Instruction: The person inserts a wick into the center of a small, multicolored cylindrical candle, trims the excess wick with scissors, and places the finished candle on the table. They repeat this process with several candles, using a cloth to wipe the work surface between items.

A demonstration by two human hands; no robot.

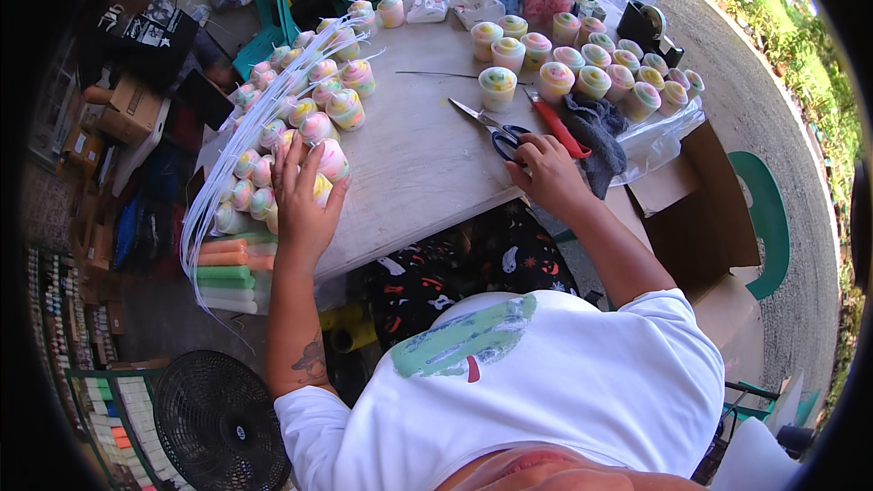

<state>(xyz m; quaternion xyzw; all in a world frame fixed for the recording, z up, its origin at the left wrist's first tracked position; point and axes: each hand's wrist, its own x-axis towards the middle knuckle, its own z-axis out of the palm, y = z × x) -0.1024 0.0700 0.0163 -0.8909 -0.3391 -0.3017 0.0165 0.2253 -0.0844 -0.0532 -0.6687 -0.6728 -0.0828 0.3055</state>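
My left hand (pixel 307 195) lies at the left of the table with its fingers spread over small cups with pastel swirled tops. A pink-topped cup (pixel 334 161) sits between its index finger and thumb, touching them. Across these cups runs a bundle of long thin white strands (pixel 259 118). On the right, my right hand (pixel 550 173) has bent fingers at the dark blue handles of a pair of scissors (pixel 480 115). The scissors lie on the table, blades pointing away to the left. Beside them is a red-handled tool (pixel 556 125), partly next to a dark grey cloth (pixel 596 141).
More swirl-topped cups (pixel 593 83) stand at the right, with a black tape dispenser (pixel 647 29) behind. Orange and green rolls (pixel 227 273) lie at the near left corner. An open cardboard box (pixel 705 205) and a green chair (pixel 768 223) are on the right; a black fan (pixel 223 423) stands lower left.
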